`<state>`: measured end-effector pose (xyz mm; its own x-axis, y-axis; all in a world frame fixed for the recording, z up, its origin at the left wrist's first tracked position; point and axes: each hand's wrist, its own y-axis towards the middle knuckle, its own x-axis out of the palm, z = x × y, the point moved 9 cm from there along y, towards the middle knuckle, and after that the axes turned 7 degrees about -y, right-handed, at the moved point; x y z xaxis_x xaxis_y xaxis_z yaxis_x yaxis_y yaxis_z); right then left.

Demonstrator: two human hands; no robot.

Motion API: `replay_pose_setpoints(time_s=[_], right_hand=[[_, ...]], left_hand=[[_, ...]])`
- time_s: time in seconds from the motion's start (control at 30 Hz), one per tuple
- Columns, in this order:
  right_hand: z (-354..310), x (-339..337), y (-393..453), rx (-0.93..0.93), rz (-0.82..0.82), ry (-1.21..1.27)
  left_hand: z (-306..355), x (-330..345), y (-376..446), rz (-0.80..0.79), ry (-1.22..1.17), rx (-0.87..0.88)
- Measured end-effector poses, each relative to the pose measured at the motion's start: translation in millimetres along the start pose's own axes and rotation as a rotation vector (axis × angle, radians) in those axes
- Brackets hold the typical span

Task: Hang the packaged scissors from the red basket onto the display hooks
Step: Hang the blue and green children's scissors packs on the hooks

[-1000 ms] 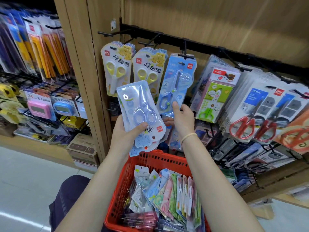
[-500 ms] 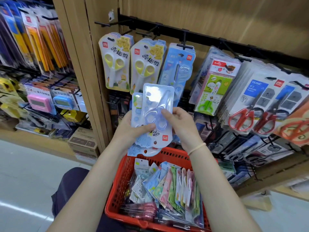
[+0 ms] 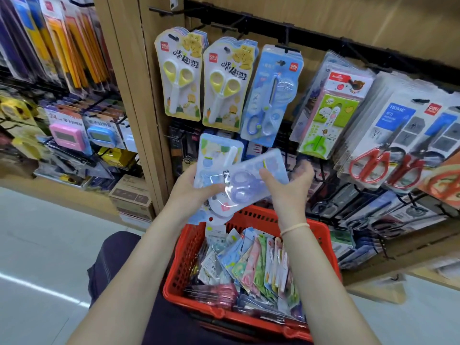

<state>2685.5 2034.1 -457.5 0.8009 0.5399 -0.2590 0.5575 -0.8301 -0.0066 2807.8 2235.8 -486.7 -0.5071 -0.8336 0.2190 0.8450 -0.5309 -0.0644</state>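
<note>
At frame centre, the left hand [image 3: 191,188] grips a stack of scissor packs [image 3: 219,155] while the right hand [image 3: 288,188] pinches the top purple-handled pack [image 3: 251,183], tilting it clear, apparently for hanging above the red basket [image 3: 184,265].

In front of me I hold a clear blister pack [image 3: 251,181] with purple-handled scissors, tilted nearly sideways, its card end toward my left. Behind it stands a second pack [image 3: 219,155], pale blue, upright. Both are above the red basket's [image 3: 184,257] far rim. The basket sits low before me, crammed with more packs [image 3: 251,265] standing on edge, blue, green and pink. On the hooks [image 3: 286,47] above hang yellow and blue scissors packs.
</note>
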Motion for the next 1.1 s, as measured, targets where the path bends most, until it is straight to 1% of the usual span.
replay_pose_setpoints(time_s=[0.03, 0.07, 0.13, 0.17, 0.23, 0.33, 0.4, 0.47, 0.53, 0.63, 0.7, 0.73, 0.8, 0.9, 1.03, 1.1], right_hand=[[-6.3, -5.8, 0.8, -0.082, 0.034, -0.091], [-14.3, -5.4, -0.2, -0.195, 0.028, -0.187], [-26.0, 6.8, -4.4, -0.387, -0.073, -0.375], [-25.9, 14.0, -4.5, -0.421, -0.135, -0.443], [-21.3, 24.5, -6.3, -0.374, -0.264, -0.482], [-6.5, 39.3, -13.6, -0.225, -0.492, -0.435], [0.3, 46.0, -19.3, -0.162, -0.556, -0.417], [0.9, 47.4, -21.5, -0.141, -0.536, -0.376], [1.6, 44.5, -20.5, -0.103, -0.472, -0.284], [-3.6, 38.3, -17.7, -0.049, -0.354, -0.096], [-10.5, 39.8, -15.9, -0.047, -0.309, -0.03], [-17.6, 43.7, -17.0, -0.063, -0.313, -0.019], [-29.0, 53.1, -19.1, -0.096, -0.338, -0.034], [-39.4, 65.8, -21.9, -0.107, -0.43, -0.013], [-51.1, 85.6, -32.2, -0.133, -0.627, -0.05], [-56.7, 91.0, -31.7, -0.166, -0.62, -0.044]], left_hand=[[0.0, 0.7, 1.1, -0.034, 0.051, -0.002], [-0.4, 2.7, 1.5, -0.066, 0.085, -0.008], [-3.8, 4.9, 2.7, -0.093, 0.079, -0.033], [-4.3, 5.5, 2.4, -0.087, 0.054, -0.04], [-3.8, 3.9, 2.0, -0.03, 0.011, -0.03], [-3.0, -4.2, 0.3, 0.123, -0.058, 0.013], [-5.3, -6.6, -2.3, 0.191, -0.132, 0.01], [-6.7, -4.1, -3.7, 0.188, -0.178, -0.004], [-4.2, -1.4, -4.5, 0.159, -0.183, -0.004], [-0.9, 5.6, -6.4, 0.089, -0.18, -0.015], [-2.0, 13.4, -7.6, 0.02, -0.195, -0.046], [-2.1, 16.7, -7.4, -0.012, -0.2, -0.052], [3.4, 17.5, -7.6, -0.021, -0.214, -0.034], [18.2, 5.5, -7.0, 0.066, -0.264, 0.025], [42.2, -18.0, -2.7, 0.191, -0.293, 0.122], [54.9, -27.7, 1.2, 0.226, -0.277, 0.159]])
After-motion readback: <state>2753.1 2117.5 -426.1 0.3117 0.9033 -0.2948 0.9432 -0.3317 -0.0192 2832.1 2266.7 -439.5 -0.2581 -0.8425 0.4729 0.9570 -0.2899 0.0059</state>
